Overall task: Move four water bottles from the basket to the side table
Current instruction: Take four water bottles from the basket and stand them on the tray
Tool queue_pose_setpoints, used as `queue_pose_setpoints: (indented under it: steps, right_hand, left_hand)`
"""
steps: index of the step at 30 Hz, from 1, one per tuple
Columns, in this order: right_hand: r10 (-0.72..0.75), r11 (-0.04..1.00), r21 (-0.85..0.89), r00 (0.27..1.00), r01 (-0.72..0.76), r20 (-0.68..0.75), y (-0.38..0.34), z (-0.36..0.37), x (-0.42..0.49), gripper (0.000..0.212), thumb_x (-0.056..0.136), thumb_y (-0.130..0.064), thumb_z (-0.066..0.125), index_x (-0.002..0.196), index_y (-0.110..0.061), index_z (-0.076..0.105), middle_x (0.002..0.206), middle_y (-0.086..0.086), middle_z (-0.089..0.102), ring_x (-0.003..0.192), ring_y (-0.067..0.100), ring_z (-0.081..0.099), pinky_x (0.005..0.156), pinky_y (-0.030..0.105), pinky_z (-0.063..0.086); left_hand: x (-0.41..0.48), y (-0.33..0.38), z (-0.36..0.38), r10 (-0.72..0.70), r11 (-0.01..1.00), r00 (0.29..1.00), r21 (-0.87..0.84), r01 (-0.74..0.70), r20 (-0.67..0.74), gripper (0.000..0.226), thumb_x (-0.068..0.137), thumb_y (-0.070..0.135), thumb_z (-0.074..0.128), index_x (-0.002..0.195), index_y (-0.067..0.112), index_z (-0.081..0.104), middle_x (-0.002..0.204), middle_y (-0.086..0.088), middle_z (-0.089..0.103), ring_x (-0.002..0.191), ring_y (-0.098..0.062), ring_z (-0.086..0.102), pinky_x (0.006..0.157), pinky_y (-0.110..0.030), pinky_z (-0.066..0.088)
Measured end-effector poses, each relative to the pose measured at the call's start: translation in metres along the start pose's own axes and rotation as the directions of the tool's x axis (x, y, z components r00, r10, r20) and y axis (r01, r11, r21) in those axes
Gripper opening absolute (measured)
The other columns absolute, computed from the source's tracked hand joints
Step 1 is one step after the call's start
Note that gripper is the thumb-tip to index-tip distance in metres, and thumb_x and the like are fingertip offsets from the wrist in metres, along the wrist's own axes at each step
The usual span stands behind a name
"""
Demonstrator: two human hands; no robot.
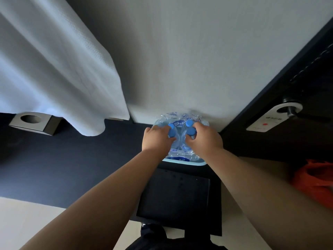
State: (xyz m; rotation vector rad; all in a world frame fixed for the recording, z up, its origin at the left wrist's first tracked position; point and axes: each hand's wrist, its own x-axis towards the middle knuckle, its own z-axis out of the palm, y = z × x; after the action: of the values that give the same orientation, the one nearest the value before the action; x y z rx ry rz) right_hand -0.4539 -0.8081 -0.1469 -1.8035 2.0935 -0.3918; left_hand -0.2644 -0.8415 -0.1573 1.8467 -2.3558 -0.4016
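A pale blue basket (182, 161) stands on the floor against the wall, filled with clear water bottles (177, 123) with blue caps, some in crinkled plastic wrap. My left hand (156, 139) is closed around the necks of bottles on the left side, two blue caps showing by its fingers. My right hand (204, 139) grips bottle necks on the right, with two blue caps (189, 123) beside its fingers. The bottles' bodies are mostly hidden under both hands. A black square side table (173, 195) sits just in front of the basket, below my forearms.
A white curtain (59, 73) hangs at the left above a dark floor. A grey square box with a round hole (33, 122) lies at the far left. A dark door with a handle and a hanging tag (273, 117) is at the right. An orange bag (313, 179) lies at the right.
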Motion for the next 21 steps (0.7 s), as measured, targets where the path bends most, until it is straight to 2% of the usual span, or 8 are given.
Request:
queue_pose_setpoints:
  steps: [2, 4, 7, 11, 15, 21]
  right_hand:
    - [-0.01, 1.0, 0.027, 1.0, 0.011, -0.028, -0.01, -0.012, -0.005, 0.023, 0.088, -0.041, 0.065, 0.095, -0.021, 0.057, 0.074, -0.008, 0.058, 0.066, 0.021, 0.06, 0.057, 0.034, 0.052]
    - [-0.025, 0.999, 0.039, 0.998, 0.027, -0.052, -0.02, -0.023, -0.011, 0.023, 0.088, -0.041, 0.068, 0.091, -0.021, 0.056, 0.073, -0.007, 0.059, 0.065, 0.021, 0.06, 0.058, 0.037, 0.055]
    - [-0.034, 0.996, 0.076, 0.994, 0.042, -0.101, -0.034, -0.037, -0.02, 0.026, 0.086, -0.042, 0.071, 0.09, -0.02, 0.057, 0.075, -0.006, 0.061, 0.067, 0.022, 0.06, 0.059, 0.036, 0.053]
    - [-0.046, 0.994, 0.092, 0.987, 0.061, -0.151, -0.045, -0.054, -0.037, 0.029, 0.086, -0.043, 0.074, 0.091, -0.018, 0.06, 0.074, -0.006, 0.061, 0.066, 0.021, 0.06, 0.058, 0.036, 0.053]
    - [-0.092, 0.988, 0.101, 0.974, 0.115, -0.209, -0.057, -0.062, -0.053, 0.031, 0.084, -0.042, 0.076, 0.085, -0.016, 0.06, 0.065, -0.009, 0.05, 0.059, 0.018, 0.052, 0.054, 0.032, 0.045]
    - [-0.115, 0.987, 0.09, 0.979, 0.131, -0.166, -0.072, -0.062, -0.076, 0.033, 0.085, -0.046, 0.072, 0.08, -0.017, 0.055, 0.062, -0.007, 0.049, 0.055, 0.016, 0.047, 0.052, 0.033, 0.043]
  left_hand:
    - [-0.004, 0.001, -0.017, 0.036, 0.996, 0.998, -0.078, -0.04, -0.054, 0.015, 0.086, 0.044, 0.064, 0.087, 0.03, 0.06, 0.064, 0.016, 0.039, 0.069, -0.018, 0.044, 0.075, -0.034, 0.036]
    - [-0.008, 0.001, -0.031, 0.064, 0.991, 0.995, -0.109, -0.072, -0.071, 0.017, 0.087, 0.043, 0.066, 0.094, 0.028, 0.064, 0.068, 0.012, 0.049, 0.072, -0.018, 0.048, 0.076, -0.034, 0.038]
    - [-0.016, 0.003, -0.053, 0.094, 0.975, 0.989, -0.192, -0.115, -0.112, 0.021, 0.086, 0.041, 0.07, 0.101, 0.027, 0.068, 0.075, 0.007, 0.061, 0.076, -0.019, 0.054, 0.074, -0.034, 0.042]
    - [-0.03, -0.003, -0.077, 0.135, 0.944, 0.981, -0.283, -0.171, -0.142, 0.022, 0.085, 0.038, 0.075, 0.1, 0.025, 0.067, 0.073, 0.008, 0.059, 0.073, -0.015, 0.052, 0.066, -0.029, 0.041]
    - [-0.046, -0.011, -0.094, 0.138, 0.934, 0.975, -0.303, -0.186, -0.174, 0.023, 0.082, 0.042, 0.076, 0.097, 0.027, 0.066, 0.069, 0.012, 0.055, 0.068, -0.008, 0.05, 0.06, -0.019, 0.035]
    - [-0.071, -0.016, -0.105, 0.154, 0.929, 0.97, -0.308, -0.207, -0.189, 0.022, 0.081, 0.04, 0.078, 0.093, 0.024, 0.067, 0.067, 0.011, 0.055, 0.068, -0.011, 0.052, 0.062, -0.027, 0.042]
